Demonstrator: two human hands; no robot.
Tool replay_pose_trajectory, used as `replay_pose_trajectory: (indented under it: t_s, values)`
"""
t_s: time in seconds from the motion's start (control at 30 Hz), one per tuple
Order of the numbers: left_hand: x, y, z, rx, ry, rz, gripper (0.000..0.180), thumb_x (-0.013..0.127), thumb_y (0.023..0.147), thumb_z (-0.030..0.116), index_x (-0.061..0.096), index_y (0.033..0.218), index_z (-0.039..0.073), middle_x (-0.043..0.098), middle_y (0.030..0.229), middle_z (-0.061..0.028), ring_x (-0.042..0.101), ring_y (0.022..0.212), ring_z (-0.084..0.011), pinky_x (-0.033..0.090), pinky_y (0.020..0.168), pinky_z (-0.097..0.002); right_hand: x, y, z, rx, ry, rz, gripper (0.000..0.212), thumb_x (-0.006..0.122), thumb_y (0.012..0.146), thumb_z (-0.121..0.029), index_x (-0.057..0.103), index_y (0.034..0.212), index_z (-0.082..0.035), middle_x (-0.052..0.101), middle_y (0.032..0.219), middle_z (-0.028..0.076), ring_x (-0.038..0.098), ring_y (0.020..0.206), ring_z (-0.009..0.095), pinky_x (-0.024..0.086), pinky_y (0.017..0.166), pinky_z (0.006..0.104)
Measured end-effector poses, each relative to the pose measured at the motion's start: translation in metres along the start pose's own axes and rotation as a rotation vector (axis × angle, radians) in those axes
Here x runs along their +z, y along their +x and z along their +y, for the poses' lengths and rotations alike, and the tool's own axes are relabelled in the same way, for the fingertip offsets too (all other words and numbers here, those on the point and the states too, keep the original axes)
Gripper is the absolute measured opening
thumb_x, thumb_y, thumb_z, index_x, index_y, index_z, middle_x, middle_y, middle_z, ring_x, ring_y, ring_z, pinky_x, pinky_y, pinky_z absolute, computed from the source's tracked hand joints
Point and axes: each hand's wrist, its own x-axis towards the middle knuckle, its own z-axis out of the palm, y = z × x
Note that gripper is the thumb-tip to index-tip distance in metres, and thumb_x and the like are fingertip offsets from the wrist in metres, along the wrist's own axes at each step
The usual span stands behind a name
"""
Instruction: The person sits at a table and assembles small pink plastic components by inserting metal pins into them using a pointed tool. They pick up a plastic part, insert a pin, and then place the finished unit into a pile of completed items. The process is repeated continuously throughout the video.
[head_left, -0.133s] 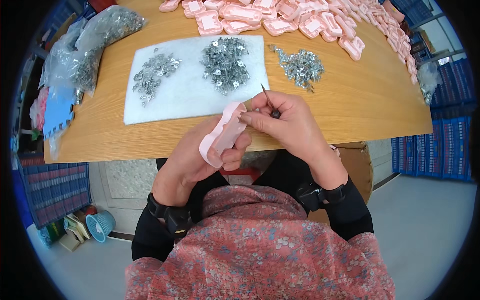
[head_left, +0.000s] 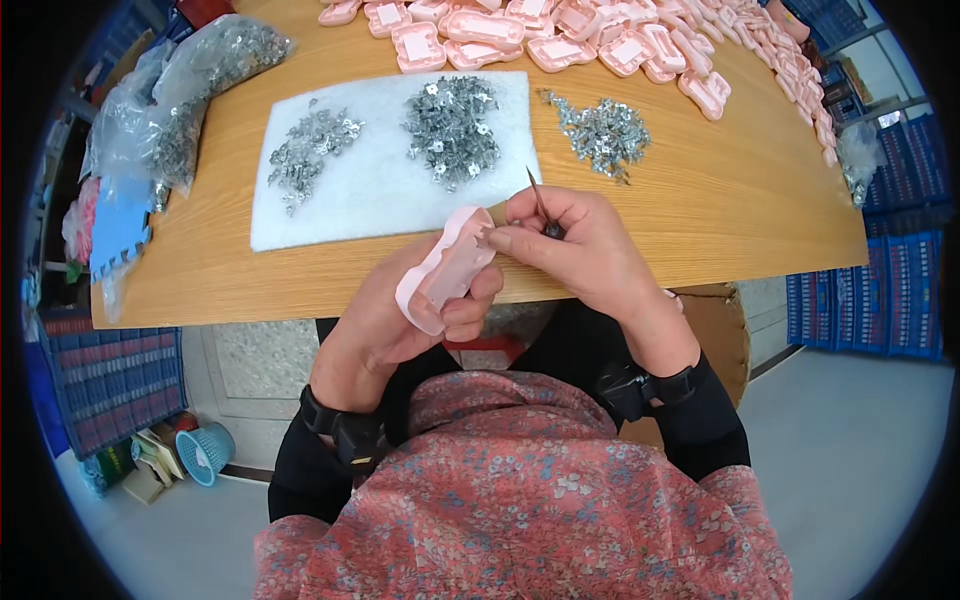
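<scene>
Pink plastic casing point(head_left: 445, 270), one, gripped in left hand point(head_left: 400, 320); right hand point(head_left: 580, 250) pinches one thin pointed tool point(head_left: 538, 195). Three metal-clip heaps: two on white pad point(head_left: 390, 190).

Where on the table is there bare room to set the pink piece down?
Bare wood lies right of the white mat, below the loose metal pile, out to the table's right edge. A narrower strip runs along the near edge under the mat. The far edge is crowded with pink shells; plastic bags fill the left.

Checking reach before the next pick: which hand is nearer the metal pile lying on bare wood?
Right. The right hand sits just below the metal pile; the left hand is lower and leftward, holding the pink casing.
</scene>
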Motion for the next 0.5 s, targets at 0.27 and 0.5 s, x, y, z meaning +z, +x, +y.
replay_pose_trajectory:
  t_s: [0.27,0.5]
  values:
    - [-0.0021,0.0005,0.0001,-0.026,-0.003,0.012,0.034,0.042,0.104,0.033,0.049,0.128,0.009,0.050,0.088,-0.0050,0.040,0.059,-0.0083,0.030,0.051,-0.0214,-0.0001,-0.0034,-0.0036,0.040,0.033,-0.033,0.024,0.076,0.087,-0.016,0.067,0.102,0.001,0.044,0.069,-0.008,0.046,0.069,0.001,0.045,0.068,0.0192]
    - [-0.0021,0.0016,0.0006,-0.043,0.014,-0.030,0.034,0.040,0.105,0.033,0.049,0.128,0.010,0.051,0.082,-0.0049,0.038,0.056,-0.0083,0.030,0.050,-0.0221,0.0001,-0.0037,-0.0039,0.026,0.001,-0.020,0.024,0.076,0.086,-0.017,0.068,0.100,0.001,0.046,0.068,-0.008,0.045,0.068,0.001,0.042,0.063,0.0196]
